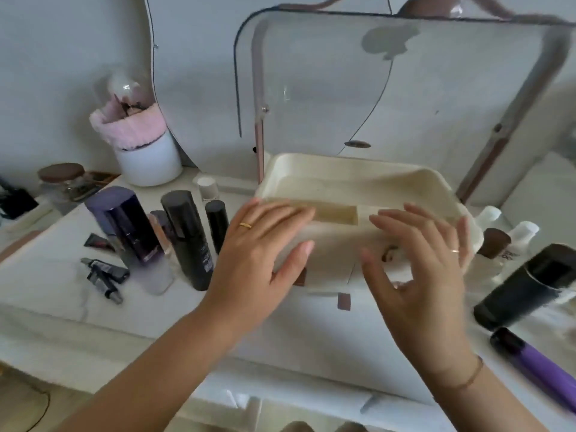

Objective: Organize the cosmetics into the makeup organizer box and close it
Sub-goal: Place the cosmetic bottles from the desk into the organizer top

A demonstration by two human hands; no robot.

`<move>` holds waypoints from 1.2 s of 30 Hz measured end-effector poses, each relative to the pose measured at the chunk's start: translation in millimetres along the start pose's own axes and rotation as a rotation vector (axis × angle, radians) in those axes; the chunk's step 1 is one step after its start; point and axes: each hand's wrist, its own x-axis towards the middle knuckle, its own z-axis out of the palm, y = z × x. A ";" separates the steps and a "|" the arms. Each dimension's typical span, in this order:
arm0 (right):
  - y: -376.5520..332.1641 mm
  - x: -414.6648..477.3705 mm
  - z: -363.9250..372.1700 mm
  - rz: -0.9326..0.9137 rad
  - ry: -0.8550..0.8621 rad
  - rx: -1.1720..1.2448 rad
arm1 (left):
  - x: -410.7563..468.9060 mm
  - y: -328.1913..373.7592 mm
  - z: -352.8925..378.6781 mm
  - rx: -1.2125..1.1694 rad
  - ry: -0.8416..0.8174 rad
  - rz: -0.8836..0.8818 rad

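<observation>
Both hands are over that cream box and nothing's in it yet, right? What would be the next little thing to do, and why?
Probably the left hand should reach for the tall black bottle beside it. The organizer box stands open, its lid up, and what shows of its inside looks empty. Both the left and the right hand hold nothing, while the cosmetics are still on the table.

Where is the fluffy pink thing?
The fluffy pink thing sits atop a white pot at the back left, beside the mirror.
</observation>
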 end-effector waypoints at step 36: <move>-81.7 -68.5 19.9 -0.090 -0.271 0.377 | -98.0 -28.3 -113.5 -0.794 0.255 -0.510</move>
